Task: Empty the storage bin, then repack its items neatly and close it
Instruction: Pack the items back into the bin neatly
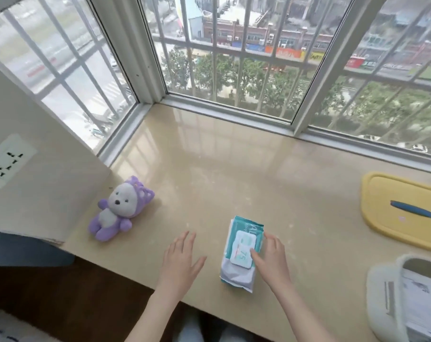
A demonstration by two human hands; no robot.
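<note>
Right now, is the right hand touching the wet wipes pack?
Touching: in the head view the right hand has fingertips on the wet wipes pack, thumb on its lid.

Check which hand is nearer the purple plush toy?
Left. The left hand hovers open above the sill, right of the purple plush toy and not touching it. The right hand is farther right, resting on the wipes pack.

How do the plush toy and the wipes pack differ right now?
The plush toy is purple and grey, soft and rounded; the wipes pack is teal and white, flat and rectangular. The toy lies untouched near the wall, while the right hand rests on the pack and the left hand hovers open beside it. Both lie on the sill, outside the bin.
</note>
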